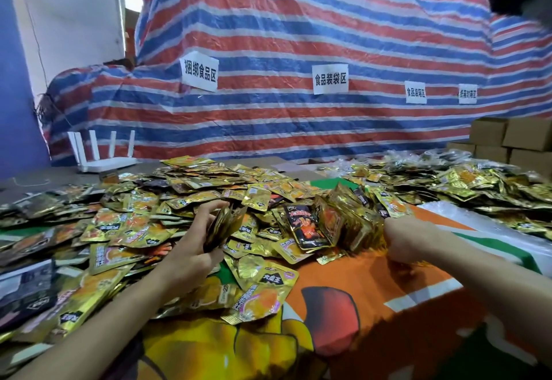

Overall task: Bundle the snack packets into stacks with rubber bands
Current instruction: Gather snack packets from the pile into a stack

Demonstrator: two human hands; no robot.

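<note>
Head camera is looking down at a table (35, 181) where loose snack packets (179, 194) are lying in a crinkled heap, most of them flat gold-foil pouches with orange print. The left hand (191, 248) is gripping a small fan of gold packets (224, 224) on edge, fingers curled round the far side and thumb pressing the near one, just above the heap. To its right a thicker stack of gold packets (349, 224) is standing on edge, packed face to face like a deck. The right hand (409, 242) is resting against the stack's right end with fingers curled into a fist. Whether those fingers are pinching the stack cannot be told, since the knuckles are hiding them. A glossy black packet (307, 227) with red-orange print is leaning against the stack's left side. An orange printed cloth (373, 284) is covering the near part of the table. A second heap of packets (448, 182) is spreading out at the far right. Behind, a woven striped tarpaulin (298, 36) in red, blue and white is hanging in wrinkled folds, with white paper labels (199, 71) stuck on it. A white router (110, 165) with upright antennas is sitting at the far left, and cardboard boxes (522, 137) are sitting stacked at the far right.
</note>
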